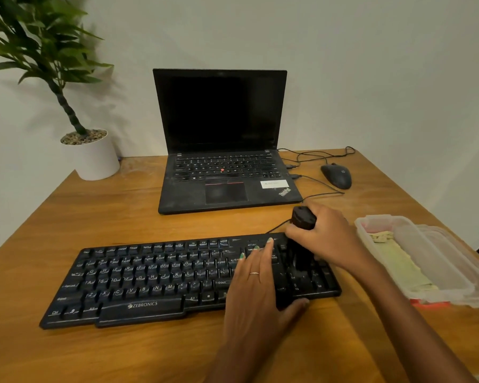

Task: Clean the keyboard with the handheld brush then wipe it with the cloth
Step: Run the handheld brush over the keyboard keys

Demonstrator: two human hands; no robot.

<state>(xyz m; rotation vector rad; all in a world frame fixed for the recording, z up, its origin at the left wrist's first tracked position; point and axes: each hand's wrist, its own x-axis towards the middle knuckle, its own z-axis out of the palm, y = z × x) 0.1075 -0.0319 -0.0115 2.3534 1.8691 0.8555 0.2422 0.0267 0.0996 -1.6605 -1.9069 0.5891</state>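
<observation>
right hand (pixel 325 239) grips black brush (pixel 303 218), bristles down on right end of zebronics keyboard (pixel 155 280). left hand (pixel 256 283) lies flat on keys, fingers straight. green cloth (pixel 398 261) in plastic box (pixel 454 275) beside keyboard.

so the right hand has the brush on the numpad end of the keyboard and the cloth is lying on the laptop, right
Not quite. The head view shows the cloth lying in the clear plastic container right of the keyboard, not on the laptop. The right hand does hold the brush there.
</observation>
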